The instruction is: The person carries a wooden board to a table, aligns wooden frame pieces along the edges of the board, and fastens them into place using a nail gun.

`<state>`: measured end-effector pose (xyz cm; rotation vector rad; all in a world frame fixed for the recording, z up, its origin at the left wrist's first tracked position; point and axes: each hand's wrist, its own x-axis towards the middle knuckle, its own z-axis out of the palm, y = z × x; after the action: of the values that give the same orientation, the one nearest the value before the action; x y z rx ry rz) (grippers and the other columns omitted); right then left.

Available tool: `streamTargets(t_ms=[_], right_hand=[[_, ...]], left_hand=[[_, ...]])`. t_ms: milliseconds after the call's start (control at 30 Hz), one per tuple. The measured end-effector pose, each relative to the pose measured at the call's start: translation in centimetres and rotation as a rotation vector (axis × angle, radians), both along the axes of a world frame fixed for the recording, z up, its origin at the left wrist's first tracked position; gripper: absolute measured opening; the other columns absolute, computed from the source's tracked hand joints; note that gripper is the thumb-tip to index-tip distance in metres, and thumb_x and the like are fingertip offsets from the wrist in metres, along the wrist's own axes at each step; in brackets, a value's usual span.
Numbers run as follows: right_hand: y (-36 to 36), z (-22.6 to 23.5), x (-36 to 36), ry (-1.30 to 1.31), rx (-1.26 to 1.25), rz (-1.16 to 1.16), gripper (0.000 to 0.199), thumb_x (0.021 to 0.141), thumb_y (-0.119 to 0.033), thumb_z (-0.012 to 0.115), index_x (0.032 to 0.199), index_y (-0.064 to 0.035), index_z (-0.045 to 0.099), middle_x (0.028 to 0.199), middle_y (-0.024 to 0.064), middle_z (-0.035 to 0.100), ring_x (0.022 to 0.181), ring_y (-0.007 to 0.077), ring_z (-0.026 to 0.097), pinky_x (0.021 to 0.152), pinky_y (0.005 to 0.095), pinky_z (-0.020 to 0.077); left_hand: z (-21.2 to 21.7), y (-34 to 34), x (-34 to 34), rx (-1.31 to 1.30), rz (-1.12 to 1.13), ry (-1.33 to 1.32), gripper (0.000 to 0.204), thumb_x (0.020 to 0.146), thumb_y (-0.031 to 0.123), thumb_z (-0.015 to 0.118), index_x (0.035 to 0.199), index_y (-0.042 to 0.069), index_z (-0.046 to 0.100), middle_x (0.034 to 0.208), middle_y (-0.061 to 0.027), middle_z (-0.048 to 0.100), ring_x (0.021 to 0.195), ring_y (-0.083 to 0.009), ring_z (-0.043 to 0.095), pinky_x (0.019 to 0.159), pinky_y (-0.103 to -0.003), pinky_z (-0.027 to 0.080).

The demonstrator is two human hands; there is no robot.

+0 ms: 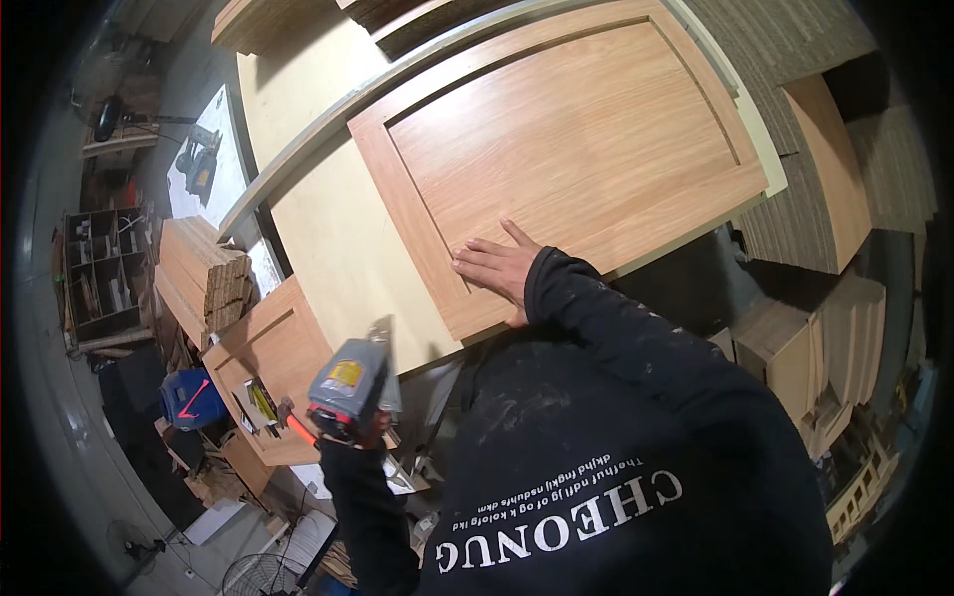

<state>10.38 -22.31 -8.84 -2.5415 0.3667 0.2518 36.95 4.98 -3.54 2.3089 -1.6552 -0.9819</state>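
Observation:
A light wood panel door (566, 109) with a recessed centre lies on a pale board (338, 228). My right hand (497, 268) rests flat on the door's near frame, its fingers spread and holding nothing. Left of the door, my left hand (376, 433) grips a grey handheld power tool (348, 382) with a yellow label and red-and-black parts. The tool's metal end is blurred and appears near the pale board's front edge; I cannot tell whether they touch. Most of the left hand's fingers are hidden behind the tool.
A long rail (298, 169) runs along the door's far side. A second panel door (288, 338) at left carries a hammer (295, 425) and small items. Nearby are a blue bucket (194, 399) and stacked boards (204, 268). More boards (815, 169) stand at right.

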Motion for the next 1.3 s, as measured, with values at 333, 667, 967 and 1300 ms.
streamTargets(t_ms=[333,667,967,1300], right_hand=[[-0.2,-0.6,-0.6,-0.002,0.001,-0.003,0.097,0.055,-0.032,0.073,0.134,-0.0137,0.02,0.14,0.0023,0.022,0.13,0.0163,0.016,0.104,0.0516,0.006],[0.2,-2.3,-0.5,-0.075,-0.063,-0.03,0.097,0.053,-0.041,0.07,0.134,-0.0164,0.023,0.139,0.0007,0.024,0.128,0.015,0.021,0.103,0.0536,0.0059],[0.1,-1.8,-0.7,-0.066,-0.058,-0.024,0.095,0.055,-0.04,0.069,0.134,-0.0155,0.022,0.139,0.0019,0.024,0.128,0.0154,0.021,0.103,0.0531,0.0071],[-0.4,-0.3,-0.7,-0.025,0.002,-0.031,0.093,0.055,-0.03,0.072,0.133,-0.0149,0.023,0.139,0.0018,0.023,0.13,0.015,0.018,0.104,0.0496,0.0072]], left_hand=[[2.4,-11.2,-9.0,-0.11,-0.353,-0.186,0.039,0.07,0.008,0.05,0.109,0.011,0.053,0.101,-0.0101,0.057,0.098,-0.0272,0.053,0.084,-0.037,0.043],[1.6,-12.2,-9.6,-0.221,-0.488,-0.192,0.039,0.07,0.008,0.05,0.108,0.011,0.053,0.097,-0.0107,0.058,0.095,-0.0289,0.054,0.081,-0.038,0.044],[1.0,-12.7,-9.4,-0.191,-0.503,-0.175,0.039,0.069,0.008,0.051,0.108,0.011,0.053,0.097,-0.0109,0.058,0.094,-0.0294,0.054,0.081,-0.039,0.044],[0.7,-12.6,-9.1,-0.173,-0.484,-0.175,0.04,0.068,0.008,0.052,0.107,0.011,0.053,0.097,-0.0111,0.057,0.094,-0.0301,0.054,0.081,-0.039,0.044]])
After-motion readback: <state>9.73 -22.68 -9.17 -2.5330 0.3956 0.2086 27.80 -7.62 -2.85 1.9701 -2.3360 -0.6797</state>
